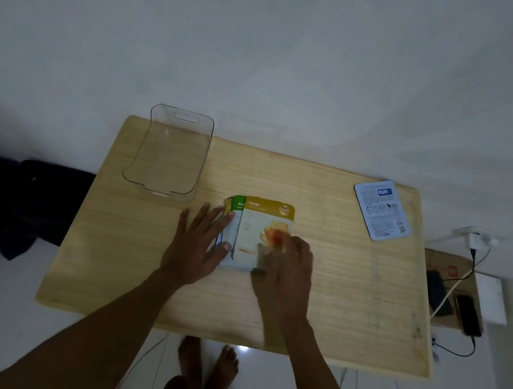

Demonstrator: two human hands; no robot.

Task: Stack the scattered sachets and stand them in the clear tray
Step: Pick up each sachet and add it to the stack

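A small pile of sachets lies flat at the middle of the wooden table (334,291). On top is a yellow honey sachet (264,225); a green aloe sachet (238,205) and others peek out under its left side. My left hand (200,245) rests with spread fingers against the pile's left edge. My right hand (288,264) presses on the honey sachet's lower right corner, slightly blurred. One blue-white sachet (383,210) lies apart at the table's far right. The clear tray (169,149) stands empty at the far left corner.
A wall runs behind the table. Right of the table sit a cardboard box (455,271) with phones and cables, and a plug strip (476,238). Dark cloth (36,206) lies on the floor at the left. My bare feet (207,369) show under the front edge.
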